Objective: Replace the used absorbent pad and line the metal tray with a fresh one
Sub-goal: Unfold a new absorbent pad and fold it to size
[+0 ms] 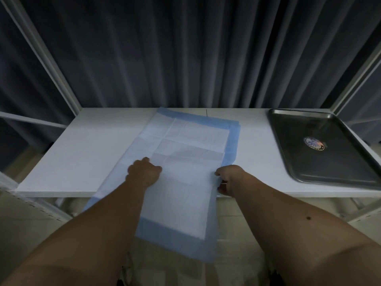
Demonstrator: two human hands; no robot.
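I square up a fresh absorbent pad (185, 162) before lining the metal tray (321, 145).

My left hand (144, 172) presses down with curled fingers, apparently to pin the pad on the white worktop (82, 151), while my right hand (228, 178) pinches its right edge. The pad's near end overhangs the worktop; the bare tray sits well apart at far right, unlined.
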